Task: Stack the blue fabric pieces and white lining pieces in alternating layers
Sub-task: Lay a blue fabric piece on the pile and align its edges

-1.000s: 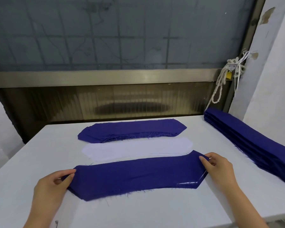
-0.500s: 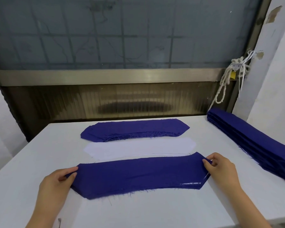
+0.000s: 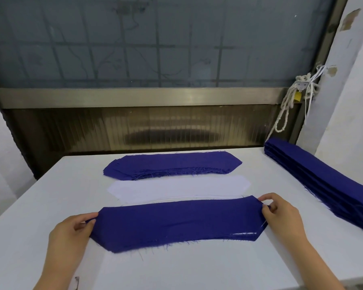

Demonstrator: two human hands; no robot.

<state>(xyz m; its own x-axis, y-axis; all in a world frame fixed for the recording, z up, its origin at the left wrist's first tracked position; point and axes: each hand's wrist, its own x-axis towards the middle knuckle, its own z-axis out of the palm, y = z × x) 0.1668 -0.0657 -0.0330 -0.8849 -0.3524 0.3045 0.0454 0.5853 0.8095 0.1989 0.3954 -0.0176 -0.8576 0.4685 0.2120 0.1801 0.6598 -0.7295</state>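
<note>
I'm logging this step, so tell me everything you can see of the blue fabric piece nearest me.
The nearest blue fabric piece is a long dark-blue strip, ends angled, near edge frayed. It lies flat on the white table, left hand pinching its left end, right hand its right; white lining shows beneath its right corner.

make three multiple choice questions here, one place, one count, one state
1. Where is the white lining pile? A) between near blue piece and far blue stack B) on the windowsill C) on the floor
2. Blue lots on the table? A) one B) two C) three
3. The left hand and right hand on the near blue piece? A) each pinches an end B) flat beside it C) not touching
1 A, white shows between them; 2 C, counting the right blue stack; 3 A, each grips one end.
</note>
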